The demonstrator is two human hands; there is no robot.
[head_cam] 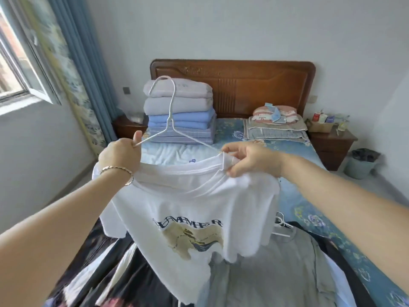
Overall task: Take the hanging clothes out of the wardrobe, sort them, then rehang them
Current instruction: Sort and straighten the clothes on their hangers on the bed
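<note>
I hold a white printed T-shirt (188, 209) up over the bed. A white wire hanger (171, 114) rises above its neckline, hook upward. My left hand (120, 155) grips the hanger's left arm together with the shirt's left shoulder. My right hand (247, 159) pinches the shirt's collar, where the hanger's right arm goes in. Below lie a grey garment (276, 273) and a dark patterned garment (124, 284) on the bed, with another white hanger (282, 224) beside the shirt's right sleeve.
A stack of folded blankets (179, 111) stands at the head of the bed (314, 207) before a wooden headboard (243, 85). Pillows (276, 122) lie at the right. Nightstands (332, 142) flank the bed, a bin (359, 165) stands at the right. Window and curtains (84, 69) at left.
</note>
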